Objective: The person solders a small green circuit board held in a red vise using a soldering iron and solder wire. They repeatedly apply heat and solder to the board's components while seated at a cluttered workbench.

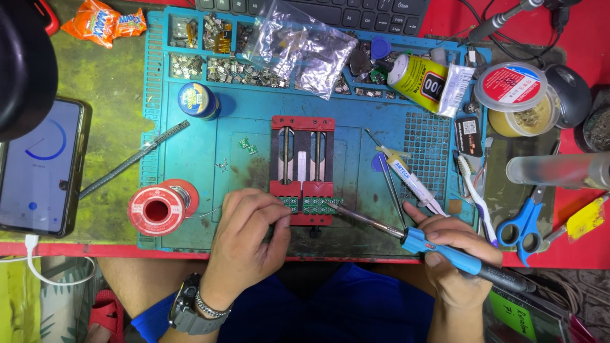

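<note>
Left hand (244, 232), wristwatch at the wrist, fingers pinched together on a thin solder wire (206, 215) running from the red spool (157, 211); wire end fed toward the small green circuit boards (311, 204). Right hand (454, 254) closed around the blue soldering iron (438, 249), tip touching the boards' right part. Boards sit clamped in the red holder (302, 170) on the blue work mat (190, 159). Soldering looks under way; how many joints are finished is too small to tell. Syringe (410, 180), scissors (521, 225), phone (38, 166) lie aside.
</note>
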